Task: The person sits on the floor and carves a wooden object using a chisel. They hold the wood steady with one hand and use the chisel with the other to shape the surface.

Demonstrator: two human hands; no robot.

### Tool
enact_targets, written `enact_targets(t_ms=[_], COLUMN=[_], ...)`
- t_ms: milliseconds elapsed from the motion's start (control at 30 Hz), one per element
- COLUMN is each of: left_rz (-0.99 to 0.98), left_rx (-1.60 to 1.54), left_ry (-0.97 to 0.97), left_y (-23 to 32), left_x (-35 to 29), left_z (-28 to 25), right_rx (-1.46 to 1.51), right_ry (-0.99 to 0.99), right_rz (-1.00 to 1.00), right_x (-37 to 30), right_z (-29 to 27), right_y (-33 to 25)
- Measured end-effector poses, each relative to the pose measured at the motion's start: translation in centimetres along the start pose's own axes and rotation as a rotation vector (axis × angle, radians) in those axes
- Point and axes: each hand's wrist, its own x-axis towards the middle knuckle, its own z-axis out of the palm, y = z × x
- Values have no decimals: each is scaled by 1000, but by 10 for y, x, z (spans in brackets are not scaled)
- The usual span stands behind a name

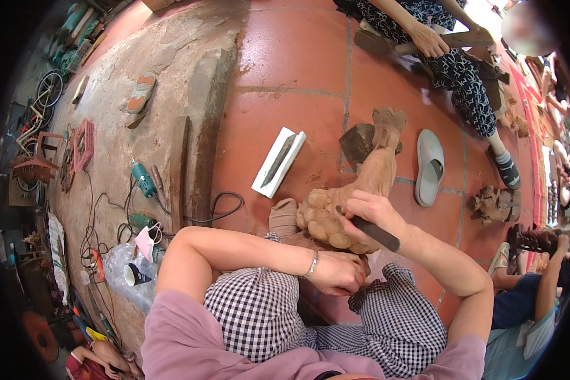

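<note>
A pale brown wood carving (380, 170) with a cluster of rounded lumps lies slanting away from my knees. Its far end, cut like a ruffled cup, rests by a dark wooden block (359, 143). My right hand (372, 214) is closed round a flat dark file (379, 235), its narrow tip against the lumps. Lower down, between my knees, my left hand (341, 273) curls over the near end of the carving; its fingertips are partly hidden. Left of the carving, a dark sharpening stone (280, 158) sits in a white tray (263, 185).
A grey slipper (429, 168) lies right of the carving. Another person's hands (432, 42) hold a wooden piece at the upper right. Left are a long timber (199, 126), a teal power tool (143, 179), cables and a paper cup (135, 275). A carved block (495, 204) stands right.
</note>
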Motion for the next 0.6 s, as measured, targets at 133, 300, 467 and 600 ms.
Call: enact_targets(t_ms=[133,300,467,600], left_rz=[-4,-6,-8,-1], left_rx=[-9,-40,-67,-84], left_ry=[28,4,28,5], left_y=[1,-1,-2,-3], left_x=[-4,4,-1,2], left_z=[0,-2,3,0], right_rx=[-26,-11,-20,33], right_ry=[-59,13,-37,36], right_rz=[64,39,45,16], right_x=[-5,-6,-4,-5], right_z=[-7,-2,-7,1], right_y=[-7,-5,-6,3])
